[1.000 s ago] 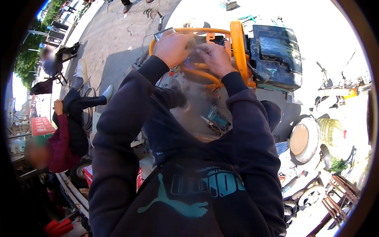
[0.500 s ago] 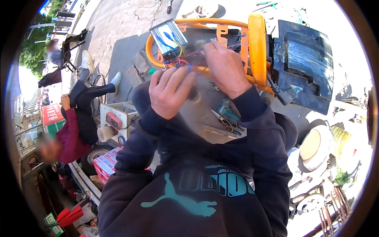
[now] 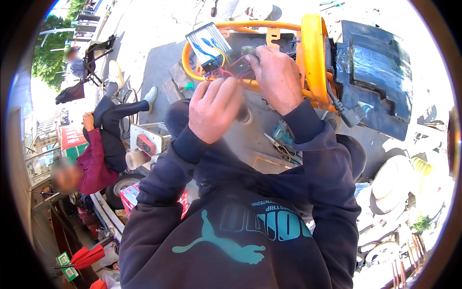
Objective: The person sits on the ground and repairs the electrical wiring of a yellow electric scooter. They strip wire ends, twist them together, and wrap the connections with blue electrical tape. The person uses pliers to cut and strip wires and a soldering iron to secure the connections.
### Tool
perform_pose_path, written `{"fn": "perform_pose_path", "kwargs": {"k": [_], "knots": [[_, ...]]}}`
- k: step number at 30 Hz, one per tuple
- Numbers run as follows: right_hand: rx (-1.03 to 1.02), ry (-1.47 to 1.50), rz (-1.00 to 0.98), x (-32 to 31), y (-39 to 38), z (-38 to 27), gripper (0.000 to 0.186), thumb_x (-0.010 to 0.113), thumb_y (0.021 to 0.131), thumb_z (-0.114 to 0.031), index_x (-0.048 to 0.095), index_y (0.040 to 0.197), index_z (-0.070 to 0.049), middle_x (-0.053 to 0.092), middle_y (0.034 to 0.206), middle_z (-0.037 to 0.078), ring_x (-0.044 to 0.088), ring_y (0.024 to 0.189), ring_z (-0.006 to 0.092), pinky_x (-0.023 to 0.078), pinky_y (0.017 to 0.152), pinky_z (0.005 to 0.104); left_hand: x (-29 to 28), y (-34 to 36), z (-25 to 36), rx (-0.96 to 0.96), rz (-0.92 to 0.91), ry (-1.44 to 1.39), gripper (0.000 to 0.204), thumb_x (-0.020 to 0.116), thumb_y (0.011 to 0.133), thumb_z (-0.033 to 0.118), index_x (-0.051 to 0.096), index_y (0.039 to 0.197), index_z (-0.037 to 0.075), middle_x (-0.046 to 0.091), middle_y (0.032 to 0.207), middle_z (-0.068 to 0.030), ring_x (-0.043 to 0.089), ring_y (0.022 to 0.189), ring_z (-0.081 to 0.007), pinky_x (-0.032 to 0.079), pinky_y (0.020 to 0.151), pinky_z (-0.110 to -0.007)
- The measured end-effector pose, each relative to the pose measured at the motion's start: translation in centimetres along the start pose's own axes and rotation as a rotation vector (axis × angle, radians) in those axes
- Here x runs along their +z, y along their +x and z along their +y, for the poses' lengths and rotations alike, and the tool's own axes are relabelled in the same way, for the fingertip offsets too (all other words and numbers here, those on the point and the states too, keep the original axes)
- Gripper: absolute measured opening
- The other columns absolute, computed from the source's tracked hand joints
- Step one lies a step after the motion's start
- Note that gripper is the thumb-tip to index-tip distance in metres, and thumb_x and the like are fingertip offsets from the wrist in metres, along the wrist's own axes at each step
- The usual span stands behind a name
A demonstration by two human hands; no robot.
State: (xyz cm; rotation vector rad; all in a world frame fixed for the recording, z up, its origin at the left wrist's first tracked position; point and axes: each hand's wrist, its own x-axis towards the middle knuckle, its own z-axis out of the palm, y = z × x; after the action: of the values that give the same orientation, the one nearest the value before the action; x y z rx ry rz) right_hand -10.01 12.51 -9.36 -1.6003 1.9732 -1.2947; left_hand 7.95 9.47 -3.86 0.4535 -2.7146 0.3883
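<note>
A silver finned controller box (image 3: pixel 208 44) lies on the left end of an orange tubular frame (image 3: pixel 313 58), with blue, yellow and red wires coming out of it. Just below the box, my left hand (image 3: pixel 214 108) is closed, its fingers curled at the thin red wires (image 3: pixel 225 72); its fingertips are slightly smeared and hide the point of contact. Over the frame, my right hand (image 3: pixel 278 82) pinches the end of a red wire between thumb and forefinger. A green connector (image 3: pixel 189 85) hangs left of my left hand.
Scissors (image 3: pixel 279 148) and a teal tool (image 3: pixel 283 132) lie on the ground between my knees. A black case (image 3: pixel 378 72) with a thick plug (image 3: pixel 350 114) stands at the right. Another person (image 3: pixel 98 154) sits at the left, near a white-sided box (image 3: pixel 147 139).
The whole view has shifted slightly. My left hand has turned a little and its fingers are more curled; my right hand keeps its pinch near the same spot over the frame.
</note>
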Motion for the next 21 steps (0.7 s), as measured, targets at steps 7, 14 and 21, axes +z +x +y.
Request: {"fn": "perform_pose_path", "kwargs": {"k": [7, 14, 21], "knots": [[-0.031, 0.377, 0.19, -0.6, -1.4, 0.9, 0.017, 0.061, 0.097, -0.004, 0.068, 0.11, 0.004, 0.068, 0.104, 0.02, 0.069, 0.095, 0.0349, 0.054, 0.085, 0.0401, -1.9, 2.2, 0.6, -0.269, -0.123, -0.179, 0.014, 0.075, 0.086, 0.008, 0.067, 0.097, 0.006, 0.069, 0.096, -0.0101, 0.068, 0.093, -0.0321, 0.053, 0.078, -0.042], [-0.044, 0.221, 0.184, -0.6, -3.5, 0.1, 0.013, 0.069, 0.09, -0.013, 0.069, 0.096, -0.002, 0.068, 0.097, 0.016, 0.067, 0.095, 0.0364, 0.053, 0.083, 0.0466, -2.3, 4.9, -1.1, -0.314, -0.37, -0.168, 0.013, 0.068, 0.093, 0.013, 0.062, 0.101, 0.004, 0.07, 0.091, -0.0169, 0.068, 0.088, -0.038, 0.052, 0.075, -0.046], [-0.027, 0.073, 0.274, 0.9, -2.7, -1.0, 0.028, 0.075, 0.087, -0.033, 0.074, 0.089, -0.005, 0.069, 0.088, 0.015, 0.069, 0.086, 0.0358, 0.053, 0.077, 0.0465, -2.0, 7.1, -3.4, -0.114, -0.421, -0.209, 0.015, 0.06, 0.097, 0.018, 0.062, 0.101, 0.004, 0.07, 0.092, -0.0211, 0.068, 0.091, -0.0412, 0.052, 0.08, -0.05]]}}
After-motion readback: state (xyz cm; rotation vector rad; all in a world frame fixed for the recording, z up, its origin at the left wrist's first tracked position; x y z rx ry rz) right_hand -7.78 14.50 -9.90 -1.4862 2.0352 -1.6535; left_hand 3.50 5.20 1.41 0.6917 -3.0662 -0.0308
